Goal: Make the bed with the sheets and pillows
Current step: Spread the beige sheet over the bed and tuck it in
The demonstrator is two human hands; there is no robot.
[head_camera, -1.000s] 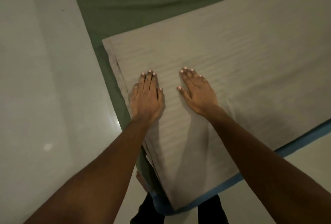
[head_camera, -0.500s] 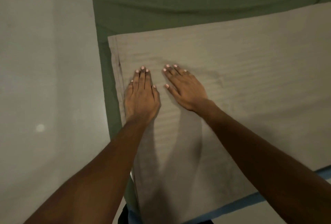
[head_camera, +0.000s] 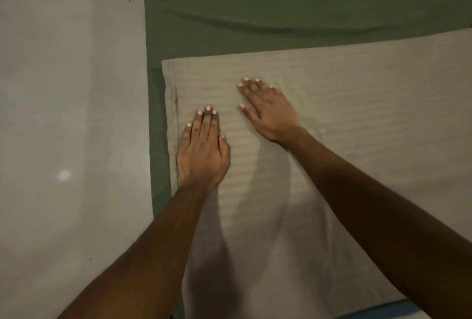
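Beige striped cloth, a folded sheet (head_camera: pixel 357 114), is lying flat on a green sheet (head_camera: pixel 281 7) that is covering the bed. A person is pressing both palms onto it near its left hem (head_camera: pixel 171 104). The left hand (head_camera: pixel 201 150) is resting just inside that hem. The right hand (head_camera: pixel 270 109) is lying beside it, a little farther up the sheet, with its fingers fanned. Both hands are spread wide and flat, fingers straight, gripping nothing.

The flat palms appear to be smoothing the folds, or pinning the layers so they are not sliding before the sheet is opened out; which of the two cannot be told.

Left of the hem, only a narrow band of green is showing before the grey floor (head_camera: pixel 71 89) begins, so there is little room for spreading that way. Beyond the sheet's far edge, open green cloth is stretching away with one long crease across it, leaving plenty of room. To the right, the sheet is running out of view. At its near edge a blue strip (head_camera: pixel 390 309) is peeking out; what it belongs to cannot be told.
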